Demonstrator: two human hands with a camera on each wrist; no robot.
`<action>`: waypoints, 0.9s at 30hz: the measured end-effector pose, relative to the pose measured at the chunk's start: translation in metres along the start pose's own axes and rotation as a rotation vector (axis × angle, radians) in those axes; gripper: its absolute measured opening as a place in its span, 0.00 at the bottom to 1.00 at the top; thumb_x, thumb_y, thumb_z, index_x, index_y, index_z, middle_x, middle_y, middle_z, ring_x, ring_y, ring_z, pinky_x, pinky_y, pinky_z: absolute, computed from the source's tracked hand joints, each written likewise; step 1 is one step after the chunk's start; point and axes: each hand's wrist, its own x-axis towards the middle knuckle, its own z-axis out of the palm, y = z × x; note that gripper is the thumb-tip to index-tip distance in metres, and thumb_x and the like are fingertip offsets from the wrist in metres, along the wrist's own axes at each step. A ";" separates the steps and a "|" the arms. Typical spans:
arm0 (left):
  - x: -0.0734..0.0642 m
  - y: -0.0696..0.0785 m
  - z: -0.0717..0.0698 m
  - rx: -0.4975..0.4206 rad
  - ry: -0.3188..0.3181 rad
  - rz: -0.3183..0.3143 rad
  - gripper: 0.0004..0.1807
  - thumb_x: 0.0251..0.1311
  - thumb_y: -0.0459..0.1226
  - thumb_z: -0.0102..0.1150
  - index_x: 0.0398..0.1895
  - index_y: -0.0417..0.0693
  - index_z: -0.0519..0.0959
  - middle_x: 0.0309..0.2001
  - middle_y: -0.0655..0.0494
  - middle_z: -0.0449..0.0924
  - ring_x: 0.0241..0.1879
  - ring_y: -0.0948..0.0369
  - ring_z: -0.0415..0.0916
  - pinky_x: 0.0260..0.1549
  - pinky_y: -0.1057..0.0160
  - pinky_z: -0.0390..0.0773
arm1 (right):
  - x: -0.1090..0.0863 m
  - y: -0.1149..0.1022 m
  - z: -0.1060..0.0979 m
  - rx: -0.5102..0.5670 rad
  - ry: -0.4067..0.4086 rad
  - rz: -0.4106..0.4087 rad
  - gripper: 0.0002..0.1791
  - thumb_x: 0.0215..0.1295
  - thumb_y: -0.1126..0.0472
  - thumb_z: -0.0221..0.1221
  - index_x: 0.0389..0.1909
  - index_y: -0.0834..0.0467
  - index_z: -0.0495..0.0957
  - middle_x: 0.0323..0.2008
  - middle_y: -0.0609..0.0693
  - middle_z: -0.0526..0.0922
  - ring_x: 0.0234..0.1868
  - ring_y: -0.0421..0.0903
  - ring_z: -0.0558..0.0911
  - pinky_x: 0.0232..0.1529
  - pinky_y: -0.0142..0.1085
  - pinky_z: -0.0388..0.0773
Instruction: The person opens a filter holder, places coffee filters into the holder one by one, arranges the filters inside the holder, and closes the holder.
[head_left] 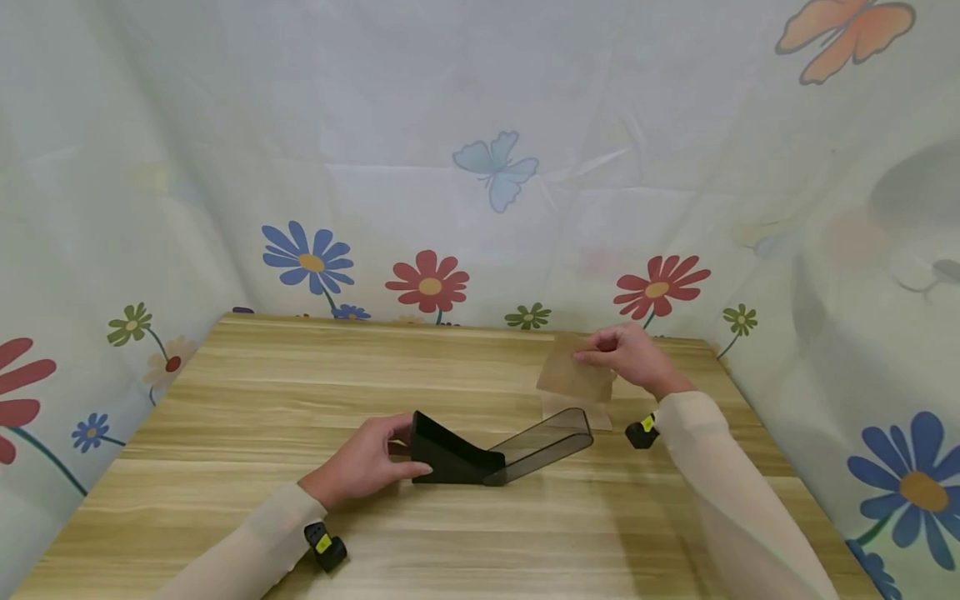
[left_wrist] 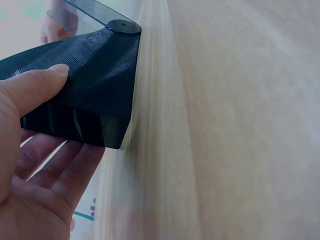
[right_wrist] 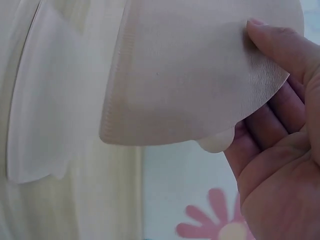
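Observation:
My left hand grips a black ribbed coffee filter holder by its wide end, thumb on one face and fingers on the other. Its hinged see-through smoky lid is swung open, pointing right. In the left wrist view the black body has its hinge at the top. My right hand pinches a tan cone-shaped paper coffee filter near its edge, raised above the table. The right wrist view shows the filter with a crimped seam and a small rounded tab. Beneath it lies another paper filter.
The wood-grain table spans both hands' area. A pale curtain printed with flowers and butterflies stands behind it and along both sides. A small black camera is on the left wrist, another on the right.

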 end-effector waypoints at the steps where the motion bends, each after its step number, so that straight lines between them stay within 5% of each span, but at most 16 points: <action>1: 0.000 0.000 0.000 0.000 0.001 0.001 0.18 0.59 0.49 0.74 0.50 0.65 0.80 0.44 0.69 0.85 0.46 0.67 0.82 0.53 0.63 0.82 | -0.001 -0.005 -0.001 0.003 0.001 -0.012 0.12 0.63 0.48 0.71 0.34 0.53 0.90 0.30 0.50 0.86 0.28 0.45 0.72 0.29 0.37 0.69; 7: -0.001 0.000 0.000 0.003 0.006 0.008 0.17 0.59 0.48 0.74 0.49 0.64 0.80 0.43 0.68 0.84 0.46 0.67 0.82 0.52 0.65 0.82 | -0.006 -0.039 -0.005 0.007 -0.013 -0.052 0.08 0.63 0.51 0.72 0.36 0.51 0.91 0.35 0.48 0.90 0.34 0.41 0.80 0.36 0.34 0.76; 16: -0.002 0.000 0.001 0.009 0.013 0.015 0.16 0.58 0.47 0.75 0.46 0.63 0.80 0.42 0.68 0.84 0.45 0.67 0.82 0.52 0.64 0.82 | -0.021 -0.088 -0.007 -0.021 -0.036 -0.108 0.07 0.63 0.51 0.71 0.31 0.50 0.90 0.26 0.47 0.87 0.27 0.41 0.71 0.31 0.34 0.69; 27: -0.001 -0.004 0.005 -0.018 0.026 0.032 0.18 0.58 0.45 0.75 0.49 0.63 0.81 0.43 0.67 0.85 0.45 0.66 0.82 0.50 0.64 0.83 | -0.044 -0.131 0.006 0.023 -0.051 -0.135 0.05 0.64 0.57 0.71 0.39 0.51 0.92 0.39 0.48 0.92 0.40 0.41 0.86 0.41 0.32 0.80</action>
